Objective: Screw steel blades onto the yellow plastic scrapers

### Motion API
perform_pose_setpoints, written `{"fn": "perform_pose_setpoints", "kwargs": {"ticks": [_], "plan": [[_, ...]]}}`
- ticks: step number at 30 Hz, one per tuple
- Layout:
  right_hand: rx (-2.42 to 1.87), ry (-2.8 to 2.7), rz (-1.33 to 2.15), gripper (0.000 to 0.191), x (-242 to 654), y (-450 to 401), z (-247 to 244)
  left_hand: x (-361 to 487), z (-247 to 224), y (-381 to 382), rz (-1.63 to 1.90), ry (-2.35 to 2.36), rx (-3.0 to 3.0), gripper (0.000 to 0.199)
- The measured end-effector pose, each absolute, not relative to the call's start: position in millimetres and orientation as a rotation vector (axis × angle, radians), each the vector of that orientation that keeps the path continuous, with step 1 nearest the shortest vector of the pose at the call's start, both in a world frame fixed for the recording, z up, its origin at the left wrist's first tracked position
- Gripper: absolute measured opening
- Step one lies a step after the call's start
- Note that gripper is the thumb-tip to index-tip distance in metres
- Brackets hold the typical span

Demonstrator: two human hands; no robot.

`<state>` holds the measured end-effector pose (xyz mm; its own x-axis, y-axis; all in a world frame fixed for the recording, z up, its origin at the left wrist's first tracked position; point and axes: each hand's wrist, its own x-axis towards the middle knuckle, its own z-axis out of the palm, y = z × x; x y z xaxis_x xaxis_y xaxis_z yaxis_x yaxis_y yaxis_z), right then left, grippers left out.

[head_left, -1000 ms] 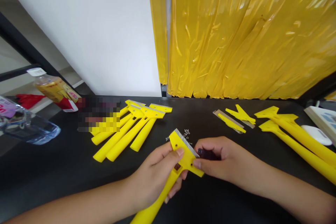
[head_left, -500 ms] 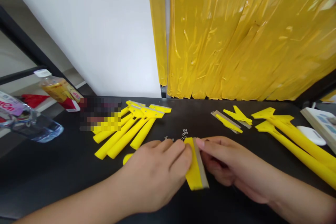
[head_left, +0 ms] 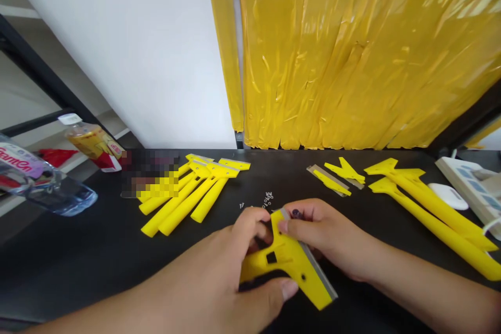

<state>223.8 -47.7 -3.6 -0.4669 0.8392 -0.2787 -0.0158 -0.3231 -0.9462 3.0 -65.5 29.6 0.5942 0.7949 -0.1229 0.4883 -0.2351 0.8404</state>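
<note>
A yellow scraper (head_left: 293, 258) with a grey blade along its wide head is in both my hands, just above the black table. My left hand (head_left: 238, 271) is wrapped round its handle, thumb lying by the lower part of the head. At the head's upper end, my right hand (head_left: 321, 235) pinches it, thumb on the yellow face and fingers behind the blade edge. Two holes and a square opening show in the head. Small metal screws or nuts (head_left: 268, 199) lie scattered just beyond my hands, partly hidden by them.
Several yellow scrapers with blades (head_left: 191, 198) lie at left. On the right are yellow scraper handles (head_left: 434, 209), with loose yellow head pieces and blades (head_left: 331, 182) nearer the middle. Bottles (head_left: 94, 143) stand far left; a power strip (head_left: 469, 188) and white case (head_left: 448, 195) sit far right.
The scraper has been turned over, so its face with the holes and square opening shows. My right thumb now presses on that face, and my left hand has shifted down to the handle.
</note>
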Motion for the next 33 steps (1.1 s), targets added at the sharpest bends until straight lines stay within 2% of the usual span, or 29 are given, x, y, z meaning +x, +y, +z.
{"fn": "perform_pose_setpoints", "kwargs": {"ticks": [2,4,8,14,17,19,22,23,27,30,33], "plan": [[-1.067,-1.497,1.769,0.038,226,-50,0,8,29,-61,0.225,0.864,1.385,0.039],[-1.066,-1.617,1.709,0.040,228,-53,3,14,22,-57,0.115,0.725,1.087,0.037],[-1.143,-1.620,1.809,0.040,229,-57,3,20,-1,-53,0.179,0.721,0.897,0.038],[-1.304,-1.725,1.608,0.041,223,-57,-3,15,-23,-48,0.206,0.739,0.805,0.045],[-1.333,-1.734,1.484,0.033,223,-52,-8,11,-24,-42,0.230,0.785,0.825,0.044],[-1.402,-1.767,1.316,0.028,227,-45,-15,8,-21,-38,0.274,0.829,0.824,0.042],[-1.478,-1.995,0.881,0.020,237,-30,-29,2,-14,-31,0.423,0.901,0.814,0.038],[-1.445,-2.077,0.758,0.023,239,-26,-33,0,-11,-29,0.467,0.925,0.824,0.038],[-1.317,-2.328,0.565,0.057,243,-19,-40,-7,-2,-22,0.579,0.969,0.925,0.040],[-1.324,-2.442,0.482,0.058,240,-21,-39,-10,-1,-19,0.631,0.967,0.951,0.038],[-1.346,-2.514,0.364,0.048,239,-21,-40,-10,-2,-17,0.655,0.971,0.952,0.038]]}}
